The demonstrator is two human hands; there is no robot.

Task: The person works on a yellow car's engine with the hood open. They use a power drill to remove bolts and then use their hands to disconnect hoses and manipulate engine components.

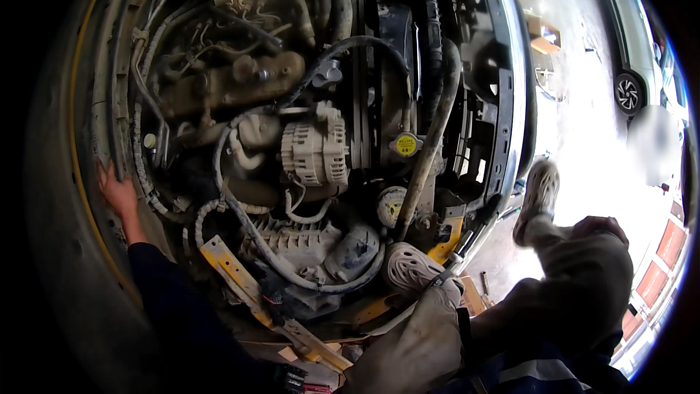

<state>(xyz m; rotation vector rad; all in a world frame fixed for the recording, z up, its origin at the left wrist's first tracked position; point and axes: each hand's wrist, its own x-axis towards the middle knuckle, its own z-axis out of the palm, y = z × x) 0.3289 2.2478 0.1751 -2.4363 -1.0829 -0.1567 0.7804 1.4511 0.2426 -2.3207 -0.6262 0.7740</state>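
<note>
The head view looks down into a dusty engine bay, where the left hand (117, 193) lies flat with fingers spread on the grimy inner edge of the bay (109, 124), clasping nothing. The right hand (599, 228) rests on the person's raised knee (583, 277), fingers curled over the trouser cloth. The alternator (315, 152) sits mid-bay, well apart from both hands, beside a yellow cap (405, 144).
</note>
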